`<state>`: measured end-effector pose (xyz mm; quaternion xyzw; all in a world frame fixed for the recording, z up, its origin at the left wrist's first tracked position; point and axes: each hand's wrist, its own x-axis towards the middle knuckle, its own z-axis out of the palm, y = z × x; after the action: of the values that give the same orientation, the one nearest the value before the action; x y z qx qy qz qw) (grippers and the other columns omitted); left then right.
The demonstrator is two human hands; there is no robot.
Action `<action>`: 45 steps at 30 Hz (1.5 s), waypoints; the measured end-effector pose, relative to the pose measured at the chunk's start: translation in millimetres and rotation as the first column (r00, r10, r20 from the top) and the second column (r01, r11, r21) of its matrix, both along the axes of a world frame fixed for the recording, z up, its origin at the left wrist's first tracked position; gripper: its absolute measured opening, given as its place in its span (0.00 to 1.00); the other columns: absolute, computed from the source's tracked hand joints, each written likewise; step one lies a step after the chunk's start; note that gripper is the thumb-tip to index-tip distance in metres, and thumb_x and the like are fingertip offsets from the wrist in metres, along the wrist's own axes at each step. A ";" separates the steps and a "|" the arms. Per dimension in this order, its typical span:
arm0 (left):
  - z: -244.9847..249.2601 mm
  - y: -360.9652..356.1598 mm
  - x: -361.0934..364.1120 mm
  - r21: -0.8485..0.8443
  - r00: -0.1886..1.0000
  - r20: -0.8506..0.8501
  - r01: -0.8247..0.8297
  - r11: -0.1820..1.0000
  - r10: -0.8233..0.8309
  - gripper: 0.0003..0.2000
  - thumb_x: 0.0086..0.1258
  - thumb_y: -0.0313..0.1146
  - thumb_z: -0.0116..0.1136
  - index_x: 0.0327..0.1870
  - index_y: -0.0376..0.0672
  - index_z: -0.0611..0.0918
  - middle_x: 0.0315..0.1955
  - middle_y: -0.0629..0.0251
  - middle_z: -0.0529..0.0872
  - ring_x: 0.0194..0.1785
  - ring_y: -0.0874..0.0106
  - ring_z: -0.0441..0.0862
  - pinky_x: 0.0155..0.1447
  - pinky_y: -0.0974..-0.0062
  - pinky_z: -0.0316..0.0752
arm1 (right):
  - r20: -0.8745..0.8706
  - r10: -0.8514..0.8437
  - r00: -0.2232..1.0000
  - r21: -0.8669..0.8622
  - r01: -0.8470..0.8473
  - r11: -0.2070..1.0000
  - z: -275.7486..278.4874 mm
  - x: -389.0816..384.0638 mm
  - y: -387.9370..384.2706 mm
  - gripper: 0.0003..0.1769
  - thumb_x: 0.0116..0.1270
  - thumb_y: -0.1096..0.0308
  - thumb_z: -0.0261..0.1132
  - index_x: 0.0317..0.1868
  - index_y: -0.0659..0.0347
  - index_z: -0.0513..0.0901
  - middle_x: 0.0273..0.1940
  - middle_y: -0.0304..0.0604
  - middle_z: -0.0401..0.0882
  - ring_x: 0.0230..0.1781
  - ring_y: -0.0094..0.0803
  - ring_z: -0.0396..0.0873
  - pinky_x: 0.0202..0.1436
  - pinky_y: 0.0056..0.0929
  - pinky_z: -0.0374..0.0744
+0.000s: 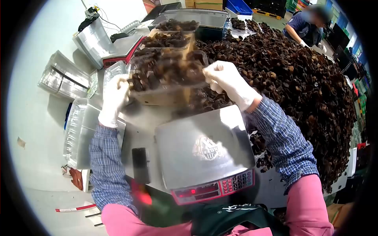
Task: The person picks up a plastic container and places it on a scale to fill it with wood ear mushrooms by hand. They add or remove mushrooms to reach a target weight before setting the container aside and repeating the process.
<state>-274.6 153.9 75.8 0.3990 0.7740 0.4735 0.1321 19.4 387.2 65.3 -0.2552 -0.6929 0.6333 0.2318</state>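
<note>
Evidently loaded, a clear plastic tray (157, 96) of dark, curled fungus pieces is held between 2 white-gloved hands, just beyond the far edge of a weighing scale (197, 143). Motion blurs its contents, and whether its base touches anything below cannot be told. The left hand (115, 96) has its fingers closed on the tray's left rim; the right hand (228, 80) pinches the opposite end between thumb and fingers. Blue plaid sleeves cover both forearms.

Nearer the body, the scale's bare metal plate sits above a red-edged panel, with a keypad and a lit display on which a red 0 shows. A dark phone (140, 165) lies just left of it. Behind the held tray stand at least 2 more filled trays (165, 40), close together. Nested clear trays (80, 131) rest along the left side, near another red-sided scale (122, 51).

Over on the right, a broad heap of the same dark fungus (291, 86) spreads across the table. At its far side a co-worker (303, 25) in a dark top bends over it, also in pale gloves.
</note>
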 end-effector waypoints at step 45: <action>46.9 -298.9 -64.7 -0.337 0.727 -0.649 -0.539 0.772 0.224 0.27 0.82 0.51 0.60 0.63 0.33 0.85 0.56 0.53 0.89 0.61 0.67 0.82 0.71 0.67 0.70 | 0.058 -0.657 0.752 -0.094 0.659 0.746 -93.4 430.4 -130.4 0.26 0.83 0.56 0.61 0.70 0.68 0.80 0.56 0.42 0.87 0.47 0.21 0.81 0.47 0.22 0.78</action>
<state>-339.3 -145.0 122.7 0.2985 0.9391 0.1279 -0.1124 449.8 256.8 -28.1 -0.5015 -0.5256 0.5449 0.4186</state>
